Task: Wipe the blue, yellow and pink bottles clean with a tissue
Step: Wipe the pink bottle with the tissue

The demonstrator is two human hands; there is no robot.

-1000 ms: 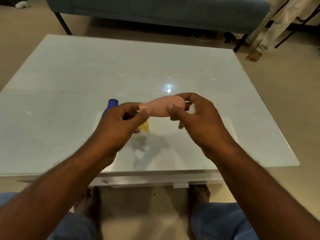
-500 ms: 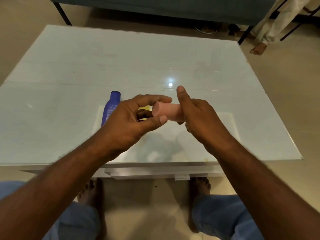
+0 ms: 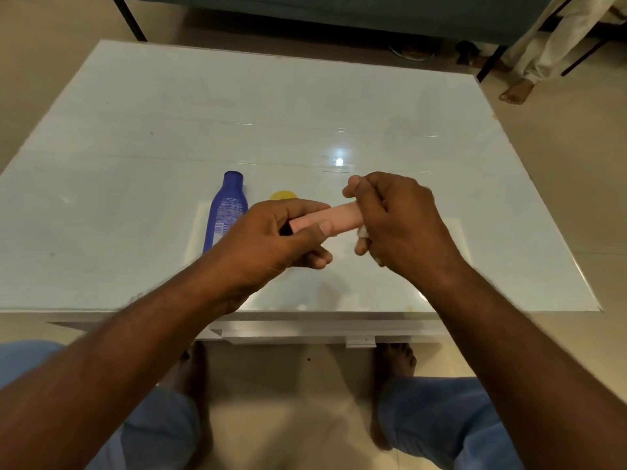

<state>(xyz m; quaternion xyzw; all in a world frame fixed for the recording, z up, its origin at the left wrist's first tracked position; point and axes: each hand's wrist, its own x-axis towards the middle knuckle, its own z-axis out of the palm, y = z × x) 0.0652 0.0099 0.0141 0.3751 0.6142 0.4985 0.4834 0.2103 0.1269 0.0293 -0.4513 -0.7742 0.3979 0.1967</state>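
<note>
A pink bottle (image 3: 334, 217) is held level above the white table (image 3: 135, 147), between both hands. My left hand (image 3: 271, 237) grips its left end, thumb across the front. My right hand (image 3: 397, 218) is curled round its right end, and a bit of white tissue (image 3: 363, 232) shows under the fingers. The blue bottle (image 3: 225, 206) lies flat on the table just left of my left hand, cap pointing away. Only the top of the yellow bottle (image 3: 283, 195) shows behind my left hand.
A dark sofa (image 3: 339, 15) on black legs stands beyond the table's far edge. Another person's foot and pale trouser leg (image 3: 529, 66) are at the upper right. My knees and bare feet sit below the table's near edge.
The pink bottle has turned between my hands and now lies more level. My right hand has closed round its right end with the tissue. The view has shifted, showing more of the blue bottle.
</note>
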